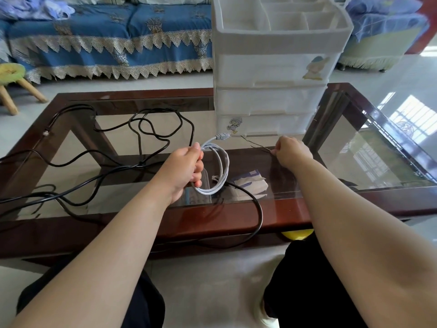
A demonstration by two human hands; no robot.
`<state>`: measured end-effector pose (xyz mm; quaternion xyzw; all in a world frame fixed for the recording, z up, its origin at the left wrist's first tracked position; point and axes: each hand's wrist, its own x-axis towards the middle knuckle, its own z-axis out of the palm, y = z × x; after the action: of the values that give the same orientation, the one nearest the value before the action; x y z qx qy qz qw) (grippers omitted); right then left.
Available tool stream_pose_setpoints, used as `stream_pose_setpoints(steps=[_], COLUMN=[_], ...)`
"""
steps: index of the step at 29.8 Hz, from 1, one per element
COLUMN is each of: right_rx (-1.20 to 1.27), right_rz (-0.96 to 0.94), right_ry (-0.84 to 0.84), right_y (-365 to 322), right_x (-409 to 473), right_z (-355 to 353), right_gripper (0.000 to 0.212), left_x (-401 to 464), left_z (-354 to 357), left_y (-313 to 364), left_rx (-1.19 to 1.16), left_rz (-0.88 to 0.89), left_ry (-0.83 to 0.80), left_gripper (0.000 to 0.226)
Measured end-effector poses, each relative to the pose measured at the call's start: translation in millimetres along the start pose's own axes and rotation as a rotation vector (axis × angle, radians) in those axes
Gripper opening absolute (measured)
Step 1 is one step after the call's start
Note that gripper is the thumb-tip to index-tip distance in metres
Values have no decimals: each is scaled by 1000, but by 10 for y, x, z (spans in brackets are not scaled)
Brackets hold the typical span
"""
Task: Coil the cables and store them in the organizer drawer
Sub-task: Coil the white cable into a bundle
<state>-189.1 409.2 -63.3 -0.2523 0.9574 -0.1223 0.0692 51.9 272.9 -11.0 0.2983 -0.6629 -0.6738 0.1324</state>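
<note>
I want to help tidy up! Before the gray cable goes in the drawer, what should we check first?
1. Gray cable coiled: ok.
2. Left hand grips the coil: ok.
3. Tie on the coil: not ok; right hand only pinches it on the table.
4. Organizer drawer open: not ok, all shut.
5. Drawer has room: cannot tell.
6. Black cable coiled: not ok, loose.
</note>
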Motion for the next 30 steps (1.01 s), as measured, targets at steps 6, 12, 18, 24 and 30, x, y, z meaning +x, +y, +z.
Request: stream_pose_setpoints(steps=[6, 12, 18, 24, 30], right_rx=[21, 10, 125, 252, 251], right_rz=[25, 41, 71, 3, -22], right_ry=[-38, -79, -26, 165, 141], right_y=[4, 7, 3, -26, -52], right_x=[-1, 12, 63, 28, 17], right_z=[-9, 15, -102, -210, -174], right_gripper=[25, 31, 28, 20, 21], left_x=[9, 32, 41, 53, 30], left_z=[-10, -39, -60, -39, -14], left_y=[-7, -33, -42, -32, -21], left_rx=[20, 32, 45, 59, 79], left_rz=[-3, 5, 21, 23, 20], left_ry=[-8, -12, -7, 12, 3], left_gripper=[34, 35, 35, 36, 35])
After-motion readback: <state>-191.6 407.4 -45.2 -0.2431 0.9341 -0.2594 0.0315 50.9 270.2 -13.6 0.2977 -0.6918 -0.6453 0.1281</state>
